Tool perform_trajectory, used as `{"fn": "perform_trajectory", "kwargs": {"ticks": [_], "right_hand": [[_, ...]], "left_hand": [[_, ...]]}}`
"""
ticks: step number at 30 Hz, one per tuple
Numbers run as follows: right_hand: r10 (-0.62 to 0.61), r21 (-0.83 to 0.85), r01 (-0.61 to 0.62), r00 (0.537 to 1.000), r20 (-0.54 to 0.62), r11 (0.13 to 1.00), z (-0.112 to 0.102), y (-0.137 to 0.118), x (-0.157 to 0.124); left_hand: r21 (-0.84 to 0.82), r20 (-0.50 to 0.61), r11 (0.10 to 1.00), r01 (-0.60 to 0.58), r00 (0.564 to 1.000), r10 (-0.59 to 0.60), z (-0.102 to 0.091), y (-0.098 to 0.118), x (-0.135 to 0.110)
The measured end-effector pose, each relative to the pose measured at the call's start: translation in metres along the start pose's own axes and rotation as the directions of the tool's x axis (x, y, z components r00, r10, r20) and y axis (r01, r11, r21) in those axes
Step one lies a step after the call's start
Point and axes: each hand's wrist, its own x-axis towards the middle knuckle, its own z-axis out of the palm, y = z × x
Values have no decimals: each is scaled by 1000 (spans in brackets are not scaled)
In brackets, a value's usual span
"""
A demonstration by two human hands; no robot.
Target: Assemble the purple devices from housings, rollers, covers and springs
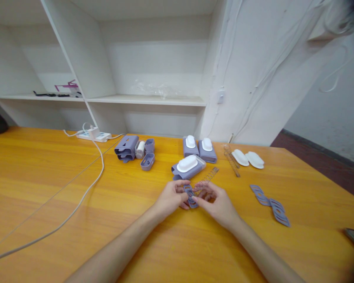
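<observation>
Near the middle of the table, my left hand (171, 197) grips a small purple slotted plate (190, 196) by its left side. My right hand (216, 202) is closed around the near end of a thin metal coil spring (210, 175), which slants up and away to the right. The right thumb meets the plate's edge, so plate and spring come together between the hands; their exact contact is hidden by fingers. Just beyond lies a purple case with a white oval cap (187, 163). Two more slotted plates (279, 212) rest to the right.
Two purple cases with white caps (207, 144) stand farther back. More springs (231, 161) and white oval lids (255, 160) lie back right. Purple housings (126, 148) and small cups (148, 161) sit back left. A power strip (94, 135) trails a white cable (85, 196) across the left side.
</observation>
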Motion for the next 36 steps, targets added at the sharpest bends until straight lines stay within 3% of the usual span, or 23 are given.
{"fn": "perform_trajectory", "kwargs": {"ticks": [5,13,24,36], "right_hand": [[41,-14,-40,999,18,999,-1,1,1],[72,106,-80,995,75,991,1,2,0],[38,-84,-35,999,34,996,0,-2,3],[67,-81,-58,992,107,995,-3,-5,0]], "left_hand": [[22,51,1000,20,998,-21,-3,4,-2],[55,142,998,23,989,-31,-10,1,2],[83,189,997,-3,982,-13,-12,-1,3],[99,215,995,-10,976,-12,-17,-2,6]]}}
